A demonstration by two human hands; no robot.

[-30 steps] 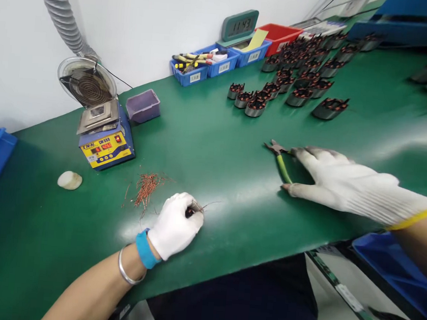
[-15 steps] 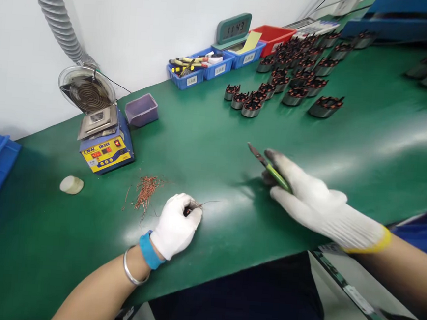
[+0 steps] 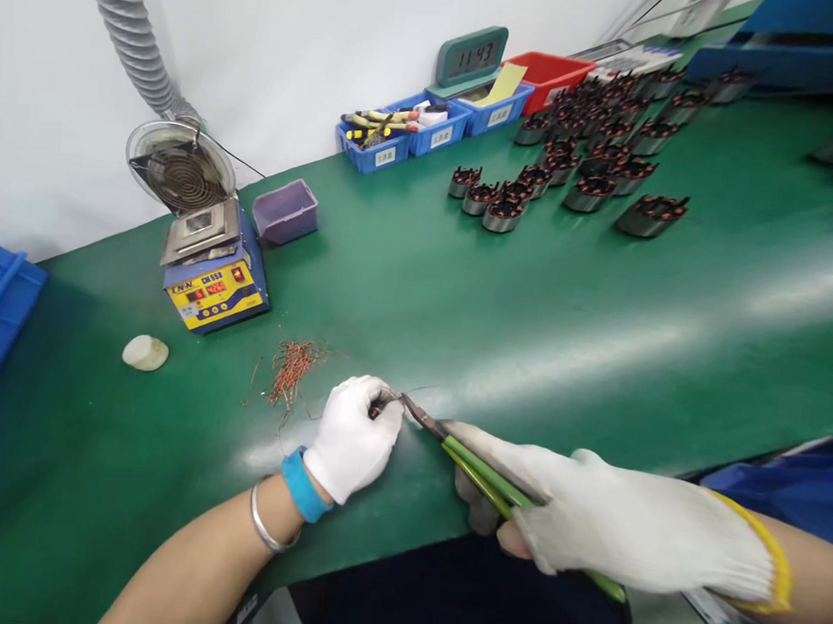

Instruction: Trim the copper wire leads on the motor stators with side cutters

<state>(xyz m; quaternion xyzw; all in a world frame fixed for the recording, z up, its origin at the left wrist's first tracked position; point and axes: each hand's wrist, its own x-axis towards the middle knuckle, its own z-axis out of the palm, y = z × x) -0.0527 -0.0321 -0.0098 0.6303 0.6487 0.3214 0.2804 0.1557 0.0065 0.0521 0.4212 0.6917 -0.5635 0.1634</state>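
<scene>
My left hand (image 3: 357, 439), in a white glove, is closed around a small motor stator (image 3: 375, 410), mostly hidden by the fingers. Thin wire ends (image 3: 417, 389) stick out beyond its thumb and forefinger. My right hand (image 3: 560, 506), also gloved, grips green-handled pliers (image 3: 480, 473). The tips of the pliers are at the wires beside my left fingertips; whether the jaws are closed on one is too small to tell. Just left of my left hand, a heap of copper wire bits (image 3: 293, 371) lies on the green tabletop (image 3: 390, 281).
A blue-and-yellow solder pot (image 3: 217, 287) stands at the back left under a fume duct (image 3: 126, 25), beside a purple bin (image 3: 286, 212) and a white round piece (image 3: 145, 352). Blue tool bins (image 3: 375, 152), a clock (image 3: 471, 59) and rows of stators (image 3: 588, 193) line the back.
My right hand has swung left and toward me, bringing the pliers to the wires at my left hand. The left hand keeps its hold; the whole view has shifted slightly.
</scene>
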